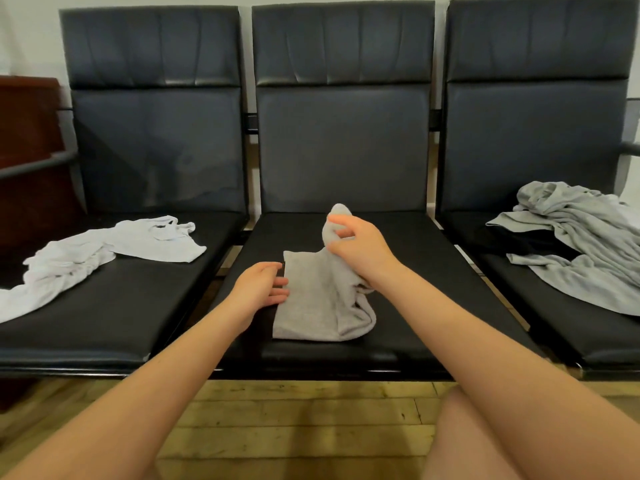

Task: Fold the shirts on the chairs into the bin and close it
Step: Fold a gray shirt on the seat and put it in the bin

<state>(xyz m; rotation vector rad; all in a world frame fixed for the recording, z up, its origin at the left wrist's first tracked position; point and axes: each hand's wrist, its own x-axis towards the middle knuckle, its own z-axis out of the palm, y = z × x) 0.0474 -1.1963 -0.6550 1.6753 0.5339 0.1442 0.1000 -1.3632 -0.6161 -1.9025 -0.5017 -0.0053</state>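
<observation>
- A grey shirt (311,306), partly folded, lies on the middle chair (343,150) seat.
- The right hand (360,247) pinches a raised part of the shirt between thumb and fingers, lifting it above the seat.
- The left hand (259,285) lies at the shirt's left edge, its fingers lightly curled and touching the cloth; whether it grips I cannot tell.
- A white shirt (86,258) sprawls unfolded on the left chair (156,133).
- A crumpled pile of grey shirts (581,237) sits on the right chair (533,133).
- A wooden floor (294,427) shows below.
</observation>
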